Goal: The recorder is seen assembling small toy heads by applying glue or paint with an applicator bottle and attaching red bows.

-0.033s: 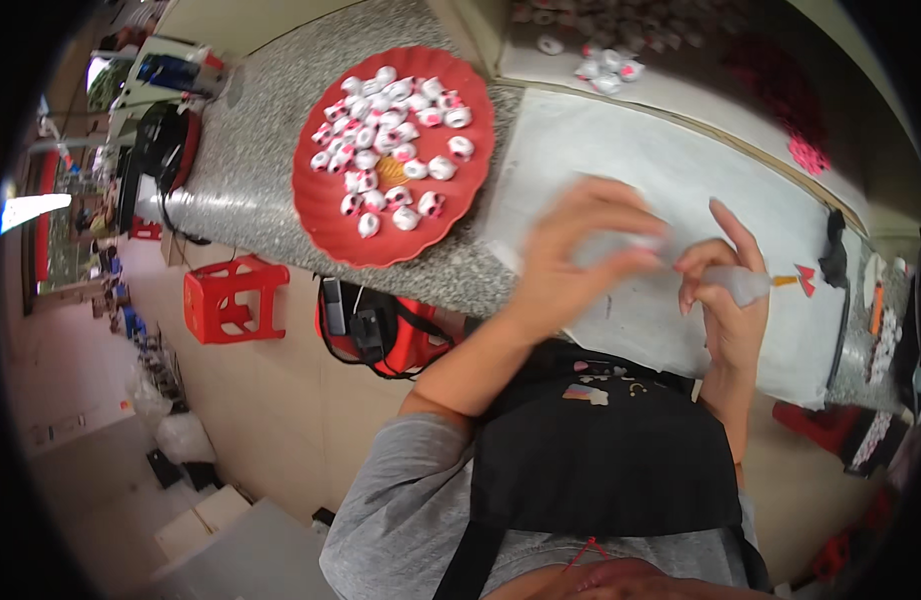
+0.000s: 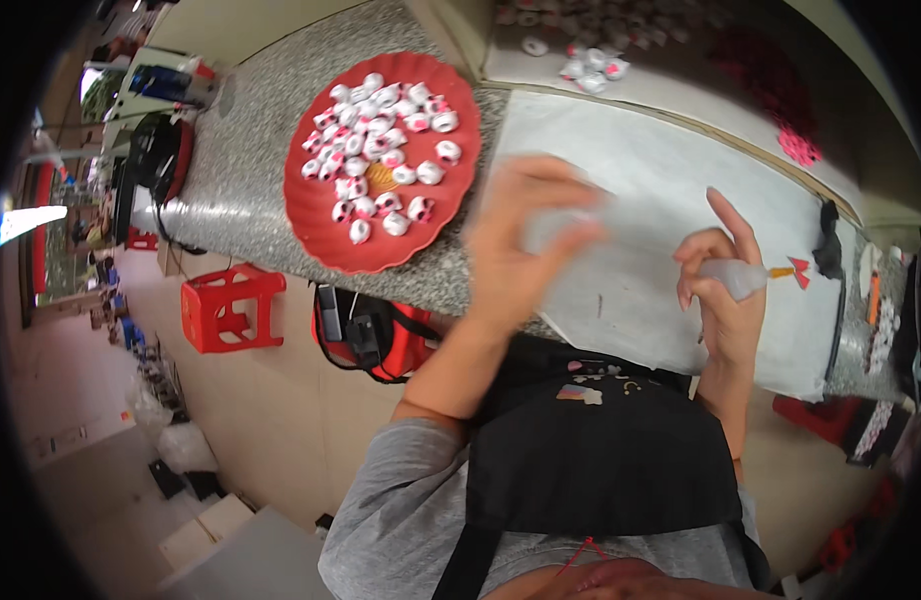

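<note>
My left hand (image 2: 511, 240) is raised over the white sheet (image 2: 641, 330), near the red plate's right side. It is blurred; thumb and fingers curve toward each other around a small pale, pinkish thing at their tips, too smeared to name. My right hand (image 2: 736, 322) is wrapped round a translucent squeeze bottle (image 2: 731, 277), its index finger stretched up. The bottle's amber nozzle (image 2: 781, 272) points right, and a red wedge-shaped piece (image 2: 799, 272) shows at its end. On the red scalloped plate (image 2: 311, 225) lie many small white pieces (image 2: 386, 150) with pink and dark marks.
More white pieces (image 2: 593, 68) sit on the ledge behind the sheet, with a bright pink heap (image 2: 799, 147) at its right. A black cloth-like thing (image 2: 829, 240) and an orange tool (image 2: 875, 297) lie at right. A red stool (image 2: 231, 308) stands on the floor at left.
My left hand has moved left, away from my right hand and toward the plate. The right hand keeps its grip on the bottle and has barely moved. The view has shifted slightly.
</note>
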A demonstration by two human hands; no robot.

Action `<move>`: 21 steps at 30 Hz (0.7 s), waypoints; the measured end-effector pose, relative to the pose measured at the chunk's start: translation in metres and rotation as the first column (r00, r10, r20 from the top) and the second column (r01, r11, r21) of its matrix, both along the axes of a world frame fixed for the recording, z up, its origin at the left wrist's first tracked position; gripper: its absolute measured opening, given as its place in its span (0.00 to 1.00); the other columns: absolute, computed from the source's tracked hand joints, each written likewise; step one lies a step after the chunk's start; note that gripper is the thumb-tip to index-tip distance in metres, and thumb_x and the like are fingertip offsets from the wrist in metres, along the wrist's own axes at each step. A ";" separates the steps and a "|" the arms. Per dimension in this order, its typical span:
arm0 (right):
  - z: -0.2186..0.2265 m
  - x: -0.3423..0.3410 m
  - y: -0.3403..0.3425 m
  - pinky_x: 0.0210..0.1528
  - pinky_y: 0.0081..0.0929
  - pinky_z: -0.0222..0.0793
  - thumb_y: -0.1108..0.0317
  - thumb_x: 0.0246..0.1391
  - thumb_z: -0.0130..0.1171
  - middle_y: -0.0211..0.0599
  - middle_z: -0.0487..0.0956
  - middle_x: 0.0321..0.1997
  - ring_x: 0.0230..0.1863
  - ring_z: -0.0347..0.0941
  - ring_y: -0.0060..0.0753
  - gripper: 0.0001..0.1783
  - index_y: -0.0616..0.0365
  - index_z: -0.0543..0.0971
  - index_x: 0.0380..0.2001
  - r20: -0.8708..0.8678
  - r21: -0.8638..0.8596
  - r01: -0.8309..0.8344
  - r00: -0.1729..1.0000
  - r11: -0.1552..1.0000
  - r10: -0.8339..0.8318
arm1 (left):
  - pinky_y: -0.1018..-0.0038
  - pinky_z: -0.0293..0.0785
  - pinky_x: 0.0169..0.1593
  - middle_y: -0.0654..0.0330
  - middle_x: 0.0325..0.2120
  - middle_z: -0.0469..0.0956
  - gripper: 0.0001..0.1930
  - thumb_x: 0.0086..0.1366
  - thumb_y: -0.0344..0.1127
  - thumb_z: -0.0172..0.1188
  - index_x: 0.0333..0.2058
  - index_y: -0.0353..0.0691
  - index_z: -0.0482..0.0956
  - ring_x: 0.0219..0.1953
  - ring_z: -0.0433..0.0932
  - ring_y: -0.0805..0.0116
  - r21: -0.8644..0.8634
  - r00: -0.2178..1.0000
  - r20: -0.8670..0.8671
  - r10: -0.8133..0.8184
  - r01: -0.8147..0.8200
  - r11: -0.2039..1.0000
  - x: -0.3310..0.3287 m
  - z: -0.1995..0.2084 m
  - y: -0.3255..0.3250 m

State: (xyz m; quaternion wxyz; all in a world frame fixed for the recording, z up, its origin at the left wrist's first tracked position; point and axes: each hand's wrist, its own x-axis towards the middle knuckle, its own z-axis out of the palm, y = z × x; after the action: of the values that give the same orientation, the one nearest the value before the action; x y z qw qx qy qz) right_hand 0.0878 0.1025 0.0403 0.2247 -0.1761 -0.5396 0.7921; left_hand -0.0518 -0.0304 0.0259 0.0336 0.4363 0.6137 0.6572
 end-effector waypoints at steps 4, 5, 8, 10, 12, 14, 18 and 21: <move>-0.009 0.011 0.015 0.19 0.13 0.57 0.80 0.30 0.46 0.38 0.63 0.35 0.21 0.59 0.19 0.32 0.62 0.55 0.46 -0.010 0.149 0.132 0.991 0.980 -0.132 | 0.71 0.59 0.43 0.59 0.29 0.70 0.14 0.40 0.28 0.60 0.30 0.40 0.72 0.38 0.65 0.63 0.001 0.770 -0.301 0.563 -0.590 0.807 -0.032 0.031 0.012; -0.011 0.013 0.018 0.19 0.13 0.57 0.80 0.30 0.46 0.38 0.63 0.35 0.21 0.59 0.19 0.32 0.62 0.55 0.46 -0.007 0.154 0.142 0.990 0.978 -0.143 | 0.69 0.58 0.43 0.58 0.29 0.70 0.13 0.40 0.27 0.59 0.30 0.39 0.72 0.38 0.65 0.62 -0.049 0.822 -0.399 0.407 -0.462 0.886 -0.041 0.030 0.024; -0.023 0.018 0.019 0.20 0.19 0.57 0.69 0.36 0.45 0.43 0.60 0.39 0.23 0.60 0.27 0.22 0.58 0.57 0.39 -0.107 0.069 0.127 0.987 0.990 -0.119 | 0.68 0.59 0.42 0.59 0.29 0.72 0.13 0.43 0.30 0.57 0.32 0.40 0.72 0.38 0.67 0.64 -0.230 0.748 -0.658 0.086 -0.309 0.923 -0.058 0.016 0.072; -0.025 0.019 0.018 0.22 0.20 0.58 0.70 0.37 0.44 0.43 0.60 0.40 0.25 0.61 0.28 0.20 0.58 0.58 0.39 -0.097 0.057 0.110 0.990 0.992 -0.104 | 0.68 0.60 0.38 0.60 0.27 0.72 0.11 0.40 0.30 0.58 0.28 0.42 0.73 0.34 0.67 0.63 -0.200 0.562 -0.818 0.118 -0.472 0.859 -0.066 -0.004 0.102; -0.023 0.018 0.016 0.23 0.21 0.59 0.71 0.38 0.42 0.44 0.60 0.40 0.27 0.62 0.29 0.19 0.59 0.59 0.39 -0.098 0.038 0.072 0.993 0.997 -0.068 | 0.69 0.59 0.34 0.58 0.20 0.70 0.09 0.36 0.27 0.54 0.22 0.41 0.73 0.28 0.67 0.64 -0.178 0.412 -0.906 0.100 -0.584 0.792 -0.075 -0.022 0.123; -0.018 0.020 0.015 0.25 0.23 0.61 0.73 0.39 0.41 0.45 0.61 0.41 0.31 0.63 0.32 0.17 0.61 0.60 0.37 -0.057 0.044 0.162 0.985 0.986 -0.160 | 0.70 0.60 0.33 0.58 0.18 0.69 0.08 0.36 0.26 0.52 0.21 0.40 0.72 0.26 0.67 0.64 -0.160 0.375 -0.922 0.099 -0.601 0.783 -0.075 -0.026 0.132; -0.015 0.021 0.015 0.27 0.24 0.63 0.73 0.41 0.42 0.45 0.61 0.42 0.34 0.63 0.31 0.17 0.64 0.60 0.38 -0.068 0.067 0.154 0.986 0.986 -0.149 | 0.71 0.63 0.31 0.59 0.16 0.67 0.07 0.38 0.24 0.52 0.22 0.37 0.71 0.23 0.68 0.63 -0.128 0.491 -0.860 0.140 -0.472 0.872 -0.078 -0.030 0.131; -0.018 0.023 0.019 0.28 0.23 0.64 0.72 0.42 0.43 0.44 0.61 0.43 0.36 0.63 0.31 0.20 0.66 0.60 0.42 -0.065 0.075 0.160 0.986 0.984 -0.156 | 0.74 0.65 0.29 0.59 0.20 0.67 0.06 0.41 0.24 0.55 0.23 0.35 0.70 0.26 0.69 0.66 -0.173 0.872 -0.474 0.126 -0.232 0.957 -0.049 -0.003 0.114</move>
State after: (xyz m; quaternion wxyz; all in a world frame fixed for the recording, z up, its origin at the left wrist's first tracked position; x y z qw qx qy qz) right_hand 0.1105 0.1210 0.0226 0.3095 -0.1859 -0.5483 0.7543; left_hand -0.1012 0.0832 0.0224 -0.1242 0.5132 0.7123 0.4624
